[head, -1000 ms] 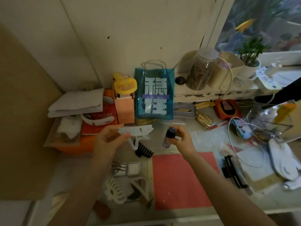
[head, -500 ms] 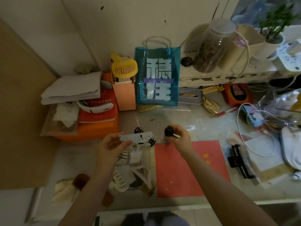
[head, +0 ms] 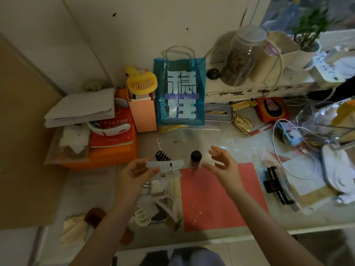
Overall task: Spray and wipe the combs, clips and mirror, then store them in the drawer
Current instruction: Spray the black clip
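Observation:
My left hand [head: 134, 174] pinches a white claw clip [head: 167, 166] above the desk. The small spray bottle [head: 195, 160], dark cap and reddish body, stands upright at the back edge of the red mat [head: 217, 196]. Just right of the bottle, my right hand [head: 222, 166] hovers with relaxed fingers and holds nothing. A black claw clip [head: 162, 156] lies behind the white one. Below my left hand sit a small square mirror [head: 156, 187], a white clip [head: 168, 205] and a cream claw clip [head: 141, 216]. A black comb [head: 276, 187] lies at the right.
A teal bag [head: 180, 93], yellow fan [head: 142, 82] and orange box with books [head: 107, 150] line the back. A glass jar [head: 242, 58], white cables [head: 294, 150] and a white lamp base [head: 338, 175] crowd the right. A cloth [head: 74, 229] lies at front left.
My right hand has set the spray bottle down on the mat's back edge and let go of it. The left hand still holds the white clip.

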`<state>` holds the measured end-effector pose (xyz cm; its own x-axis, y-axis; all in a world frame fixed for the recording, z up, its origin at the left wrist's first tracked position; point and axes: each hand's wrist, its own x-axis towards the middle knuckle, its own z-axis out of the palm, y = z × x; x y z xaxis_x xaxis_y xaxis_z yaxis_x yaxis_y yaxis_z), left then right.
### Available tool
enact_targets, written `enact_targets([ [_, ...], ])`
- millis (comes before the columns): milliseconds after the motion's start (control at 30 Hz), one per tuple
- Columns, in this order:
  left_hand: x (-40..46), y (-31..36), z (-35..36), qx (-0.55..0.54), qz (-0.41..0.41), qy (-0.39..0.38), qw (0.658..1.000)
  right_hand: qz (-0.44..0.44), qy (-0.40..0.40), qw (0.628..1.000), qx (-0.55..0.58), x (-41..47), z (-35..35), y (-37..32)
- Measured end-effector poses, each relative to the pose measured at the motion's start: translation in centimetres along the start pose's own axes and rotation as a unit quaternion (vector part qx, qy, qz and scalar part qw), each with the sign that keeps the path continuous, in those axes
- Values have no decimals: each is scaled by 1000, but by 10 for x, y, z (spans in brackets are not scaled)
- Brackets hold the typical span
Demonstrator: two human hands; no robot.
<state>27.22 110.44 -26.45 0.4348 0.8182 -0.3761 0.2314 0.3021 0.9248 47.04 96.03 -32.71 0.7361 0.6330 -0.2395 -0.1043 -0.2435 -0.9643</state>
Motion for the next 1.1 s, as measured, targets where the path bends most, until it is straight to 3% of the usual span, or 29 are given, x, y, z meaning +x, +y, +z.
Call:
enact_targets([
  [200, -9, -11, 13, 17, -23, -48, 998, 21, -93, 993, 64, -42, 10, -12],
  [333, -17, -19, 23, 15, -60, -92, 994, 53, -106, 990, 71, -62, 14, -1],
  [600, -8, -48, 40, 81, -118, -149, 979, 85, -20, 994, 72, -82, 15, 41],
  [867, 32, -93, 54, 239, -72, -145, 957, 143, 94, 980, 107, -71, 30, 90],
  [1100, 58, -120, 59, 278, -66, -154, 946, 179, 168, 966, 82, -62, 45, 115],
])
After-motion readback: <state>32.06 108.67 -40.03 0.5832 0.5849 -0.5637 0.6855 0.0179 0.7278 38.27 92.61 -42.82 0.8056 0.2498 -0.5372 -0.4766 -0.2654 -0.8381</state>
